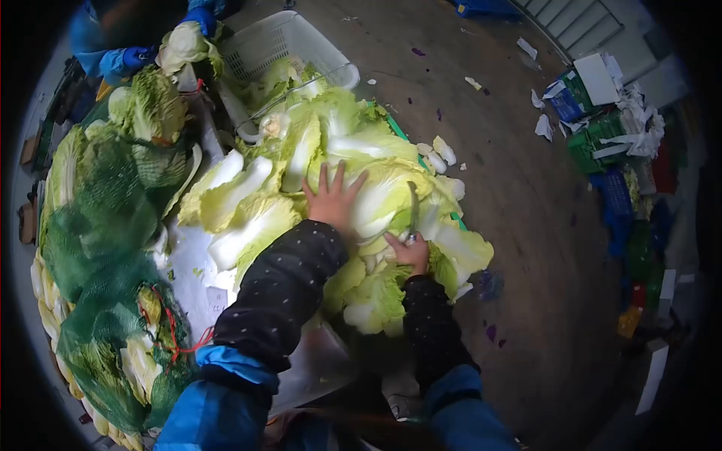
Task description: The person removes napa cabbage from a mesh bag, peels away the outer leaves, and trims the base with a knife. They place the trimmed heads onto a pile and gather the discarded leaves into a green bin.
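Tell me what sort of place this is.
Probably a vegetable packing or sorting shed: pale green napa cabbages heaped on a table, more bagged in green mesh netting, a white plastic slatted crate, and bare concrete floor.

A white plastic basket (289, 41) sits at the top, holding cabbage leaves. Green mesh netting (105, 218) covers bagged cabbages along the left side, tied with red cord (174, 331). A co-worker's blue-gloved hand (135, 56) rests near a cabbage head (154, 109). Stacked green and blue crates (609, 150) stand right on the concrete floor (526, 225), which carries scattered leaf scraps (440, 154).
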The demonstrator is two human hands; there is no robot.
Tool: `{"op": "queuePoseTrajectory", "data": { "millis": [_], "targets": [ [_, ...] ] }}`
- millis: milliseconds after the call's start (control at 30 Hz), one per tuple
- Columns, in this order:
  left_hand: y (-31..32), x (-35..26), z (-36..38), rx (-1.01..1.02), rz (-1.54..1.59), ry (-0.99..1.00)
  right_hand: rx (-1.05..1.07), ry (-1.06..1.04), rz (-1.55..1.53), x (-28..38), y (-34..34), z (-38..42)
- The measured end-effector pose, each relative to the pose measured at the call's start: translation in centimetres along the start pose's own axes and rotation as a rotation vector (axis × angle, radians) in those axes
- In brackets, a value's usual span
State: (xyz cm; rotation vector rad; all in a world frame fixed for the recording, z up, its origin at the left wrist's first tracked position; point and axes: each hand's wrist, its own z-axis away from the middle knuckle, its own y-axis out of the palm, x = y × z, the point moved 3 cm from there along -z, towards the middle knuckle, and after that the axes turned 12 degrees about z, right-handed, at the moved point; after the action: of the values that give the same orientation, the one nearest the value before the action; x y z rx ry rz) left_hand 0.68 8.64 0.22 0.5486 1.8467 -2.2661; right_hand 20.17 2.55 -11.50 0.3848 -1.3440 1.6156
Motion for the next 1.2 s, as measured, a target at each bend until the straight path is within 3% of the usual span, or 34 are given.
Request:
{"op": "queuePoseTrajectory", "data": {
  "millis": [67,100,133,233,267,300,367,467,567,600,633,667,700,733,800,833,867,900,933,967,1033,1100,1133,1167,1200],
  "targets": [
    [4.3,2.5,-2.5,0.039,-0.194,-0.086,-0.069,-0.011,0.036,-0.3,0.8,-0.7],
    [5.8,3.1,-3.5,0.05,-0.191,-0.084,-0.134,-0.023,0.072,-0.9,1.2,-1.0],
    [6.7,3.4,-4.2,0.066,-0.186,-0.072,-0.06,0.099,0.027,-3.5,3.3,-2.5],
    [9.2,4.7,-7.2,0.106,-0.15,-0.049,-0.159,0.066,-0.017,-9.1,8.1,-5.5],
    [10.2,5.4,-8.4,0.086,-0.261,-0.053,-0.183,0.111,0.309,-4.5,6.6,-4.4],
    [11.0,5.9,-9.8,0.058,-0.374,-0.051,-0.057,0.119,0.077,-5.3,7.2,-5.2],
    [12.3,6.6,-11.6,0.132,-0.446,-0.094,-0.057,-0.253,-0.071,-6.5,8.2,-5.9],
    [11.7,6.1,-11.8,0.121,-0.413,-0.091,0.076,-0.209,-0.129,-6.7,8.2,-6.6],
    [9.3,3.5,-10.3,0.173,-0.365,-0.136,-0.007,-0.182,-0.231,-9.7,9.1,-7.7],
    [9.3,3.2,-9.7,0.137,-0.267,-0.124,-0.047,-0.467,-0.087,-8.8,8.2,-7.6],
    [8.9,3.0,-8.8,0.101,-0.171,-0.113,0.221,-0.212,-0.152,-10.5,8.8,-8.5],
    [6.9,1.4,-7.0,0.037,-0.151,-0.054,-0.036,-0.525,0.319,-6.4,6.2,-6.6],
    [4.1,0.2,-4.3,-0.018,-0.131,0.0,0.015,-0.364,0.591,-4.4,5.5,-6.1],
    [-0.5,-0.8,-1.2,-0.077,0.045,0.08,-0.048,0.061,0.391,-5.2,6.0,-7.0],
    [-8.1,-0.6,4.4,-0.288,0.234,0.187,-0.01,-0.181,-0.105,-2.9,3.7,-4.8],
    [-10.5,2.0,7.2,-0.336,0.344,0.069,0.037,-0.14,-0.043,-1.3,1.5,-3.5],
    [-11.2,5.9,9.9,-0.534,0.246,0.034,0.033,-0.13,-0.192,-1.9,0.8,-3.1],
    [-12.0,9.4,12.4,-0.583,0.163,-0.156,-0.047,-0.131,-0.028,-1.4,-0.9,-1.8],
    [-11.9,11.4,14.6,-0.562,0.023,-0.244,-0.12,-0.249,-0.072,-2.9,-1.7,-1.2],
    [-10.0,12.7,15.9,-0.442,0.079,-0.359,-0.165,-0.219,-0.171,-3.2,-2.8,0.0],
    [-4.6,12.1,16.1,-0.493,0.127,-0.342,-0.11,-0.175,-0.29,-3.4,-4.2,2.6],
    [-1.8,9.7,13.3,-0.521,0.483,-0.27,-0.036,-0.332,-0.122,-5.0,-4.6,4.7],
    [-2.1,7.4,11.9,-0.33,0.682,-0.204,-0.091,-0.408,0.01,-7.0,-5.1,5.1],
    [-0.9,5.7,10.8,-0.47,0.614,-0.009,-0.13,-0.499,0.131,-7.7,-4.3,5.3],
    [-1.3,4.2,10.1,-0.326,0.615,-0.066,-0.071,-0.397,-0.016,-5.0,-3.8,7.3]
  ]
}}
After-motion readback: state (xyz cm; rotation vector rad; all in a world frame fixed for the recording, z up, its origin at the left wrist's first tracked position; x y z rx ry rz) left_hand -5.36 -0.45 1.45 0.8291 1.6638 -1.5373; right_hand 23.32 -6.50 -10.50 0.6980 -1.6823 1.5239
